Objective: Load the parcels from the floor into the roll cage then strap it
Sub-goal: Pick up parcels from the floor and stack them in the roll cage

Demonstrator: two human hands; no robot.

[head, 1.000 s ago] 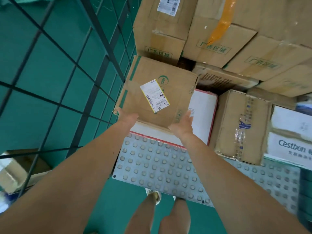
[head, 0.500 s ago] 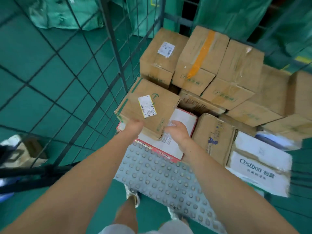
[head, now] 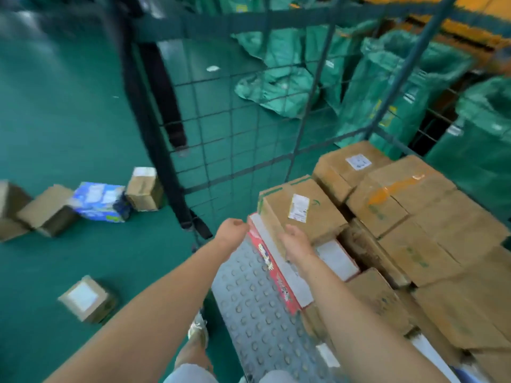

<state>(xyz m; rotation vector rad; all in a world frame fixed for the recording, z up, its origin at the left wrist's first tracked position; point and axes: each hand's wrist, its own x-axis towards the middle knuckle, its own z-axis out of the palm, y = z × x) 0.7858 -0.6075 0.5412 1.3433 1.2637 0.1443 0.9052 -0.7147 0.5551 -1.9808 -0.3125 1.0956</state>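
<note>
Roughly: labelled box (head: 301, 214) sat in the roll cage (head: 221, 25), near-left, atop the red-edged flat box (head: 279, 275). Left hand (head: 232, 230) grip apart, empty. Right hand (head: 297, 243) grip slack, touching the box's near face. Risk: uneven stack, so the box could slide out the open near side before strapping.

No wording can be read; all print is blurred. A white shipping label (head: 298, 207) with dark marks is seen on the brown carton (head: 318, 225) just beyond the right grip (head: 297, 241). A smaller white label (head: 358, 162) is stuck on the rear carton (head: 334, 172) further behind. Green print (head: 376, 212) is carried by the orange-taped carton (head: 392, 197) right of that grip, and coloured print (head: 265, 251) by the red-edged box (head: 293, 283) between it and the left grip (head: 232, 230)
</note>
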